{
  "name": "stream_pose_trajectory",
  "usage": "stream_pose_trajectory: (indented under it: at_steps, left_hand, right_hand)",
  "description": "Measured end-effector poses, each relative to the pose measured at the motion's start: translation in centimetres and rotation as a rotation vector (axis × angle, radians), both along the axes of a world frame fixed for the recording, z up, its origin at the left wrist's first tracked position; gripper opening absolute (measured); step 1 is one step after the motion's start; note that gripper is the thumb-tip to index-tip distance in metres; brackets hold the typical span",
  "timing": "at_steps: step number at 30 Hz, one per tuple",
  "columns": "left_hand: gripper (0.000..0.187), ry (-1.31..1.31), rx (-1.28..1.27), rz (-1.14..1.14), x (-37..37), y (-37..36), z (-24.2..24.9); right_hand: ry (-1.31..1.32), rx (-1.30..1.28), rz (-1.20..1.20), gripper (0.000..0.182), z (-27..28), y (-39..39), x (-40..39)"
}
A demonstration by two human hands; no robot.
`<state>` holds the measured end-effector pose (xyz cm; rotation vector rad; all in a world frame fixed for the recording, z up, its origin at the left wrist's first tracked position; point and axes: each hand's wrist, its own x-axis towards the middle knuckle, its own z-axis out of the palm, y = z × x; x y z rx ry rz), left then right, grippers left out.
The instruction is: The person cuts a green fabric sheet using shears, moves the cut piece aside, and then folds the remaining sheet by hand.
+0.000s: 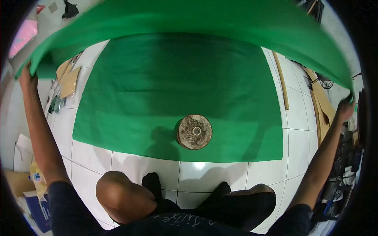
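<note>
A large green cloth (197, 17) hangs raised in the air across the top of the view, arching between my two hands. My left hand (28, 76) is closed on its corner at the far left. At the far right my right hand (346, 108) grips the other corner. Below, more green fabric (118, 94) lies flat on the floor; whether it joins the raised part is hidden. On it, near its front edge, stands a round brown object (185, 135) with a ring at its centre.
White floor tiles (138, 169) surround the fabric. A long thin strip (281, 80) lies to its right. Brown flat pieces (71, 83) lie at the left. Boxes (37, 208) stand at the lower left, and dark bundled items (336, 177) line the right side.
</note>
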<state>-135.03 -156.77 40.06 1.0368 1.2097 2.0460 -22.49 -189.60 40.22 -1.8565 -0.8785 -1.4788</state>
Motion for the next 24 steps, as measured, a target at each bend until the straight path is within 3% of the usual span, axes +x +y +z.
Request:
stream_pose_trajectory:
  at_steps: [1,2,3,4,5,6,7,8,11,13,18,21,24]
  left_hand:
    - [0.029,0.114,-0.037,0.007,2.1,-3.5,-3.2]
    - [0.033,0.113,-0.078,0.060,5.8,-6.7,-7.2]
    - [0.037,0.041,-0.119,0.046,3.9,-7.0,-13.3]
    - [0.038,0.476,-0.241,0.249,3.7,-8.0,-18.8]
    - [0.037,0.150,-0.116,0.185,5.9,-8.5,-23.5]
    - [0.035,-0.083,-0.277,0.181,8.6,-9.9,-25.1]
    - [0.034,-0.134,-0.314,-0.007,6.5,-9.6,-29.3]
    - [0.030,-0.248,-0.390,-0.037,5.7,-9.5,-31.9]
    - [0.035,-0.220,-0.500,0.075,7.9,-10.7,-34.2]
    - [0.040,-0.170,-0.452,0.107,10.0,-11.9,-35.5]
    - [0.056,-0.019,-0.513,0.235,7.9,-13.4,-41.3]
    - [0.052,-0.024,-0.686,0.138,7.1,-14.5,-42.3]
    - [0.047,-0.073,-0.805,-0.035,8.1,-15.3,-40.8]
  right_hand:
    - [0.269,-0.031,-0.058,0.037,-3.3,-2.4,-6.7]
    - [0.180,-0.212,0.077,0.040,-7.6,-4.5,-6.0]
    - [0.086,-0.390,0.215,0.046,-13.1,-6.1,-4.7]
    - [0.186,-0.506,0.142,0.048,-21.6,-8.0,-2.7]
    - [0.555,-0.610,0.256,0.047,-24.1,-8.3,-7.8]
    - [0.688,-0.551,0.314,0.047,-24.9,-7.8,-11.5]
    - [0.823,-0.487,0.367,0.048,-25.4,-7.6,-13.9]
    - [0.789,-0.515,0.382,0.046,-26.3,-7.7,-14.5]
    - [0.781,-0.561,0.375,0.044,-26.3,-8.3,-16.7]
    - [0.641,-0.645,0.330,0.044,-28.2,-9.2,-16.1]
    - [0.830,-0.623,0.396,0.043,-33.0,-11.6,-14.9]
    - [0.683,-0.798,0.333,0.042,-33.8,-12.7,-15.2]
    - [0.750,-0.846,0.212,0.037,-34.5,-12.8,-15.7]
